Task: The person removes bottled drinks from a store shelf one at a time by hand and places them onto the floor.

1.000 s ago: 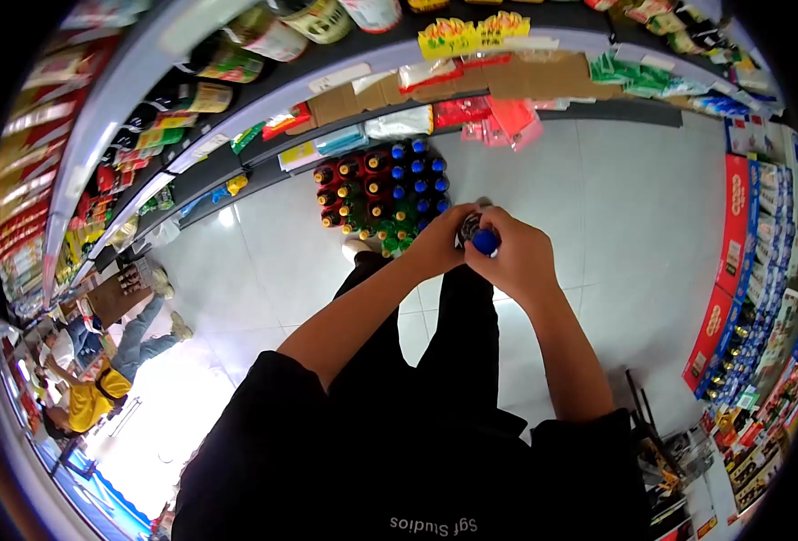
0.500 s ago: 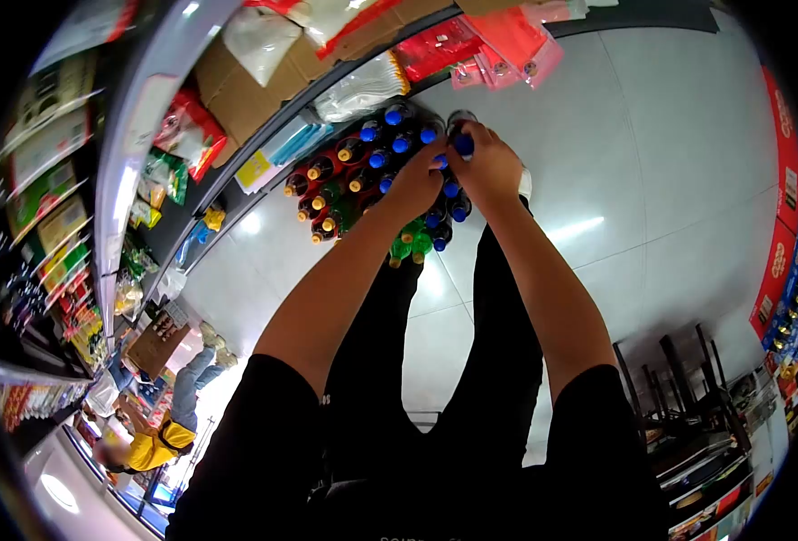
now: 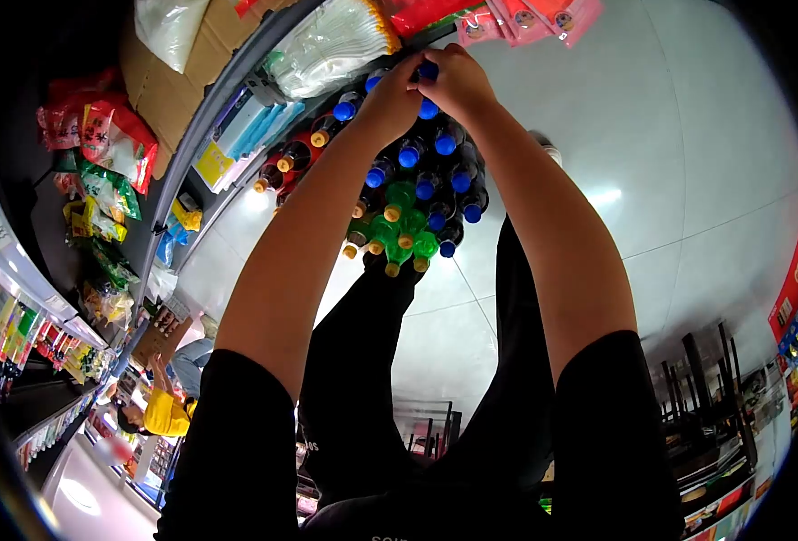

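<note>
Both arms reach far forward and down toward a cluster of bottles (image 3: 417, 194) standing on the pale tiled floor (image 3: 687, 162) beside the bottom shelf (image 3: 237, 90). The left hand (image 3: 390, 95) and the right hand (image 3: 453, 81) meet at the far edge of the cluster, and between them shows the blue cap of a dark bottle (image 3: 428, 70). The right hand is curled over that bottle's top; the left hand presses in just beside it, fingers bent, though whether it truly grips the bottle or only steadies it cannot be told, since the hands hide most of it.

The held bottle sits at the far end of the group, touching or almost touching its neighbours. Nearer in the cluster stand more blue-capped bottles, then a few green-capped bottles (image 3: 403, 239) at the near edge, and orange-capped bottles (image 3: 291, 158) on the left side.

A clear plastic bag (image 3: 331, 45) lies on the shelf just left of the hands, and pink packets (image 3: 543, 18) lie to the far right of them. Snack packets (image 3: 101, 135) fill the shelves on the left. At the near left, a person in a yellow top (image 3: 160, 410) crouches beside a cardboard box (image 3: 151, 343).
</note>
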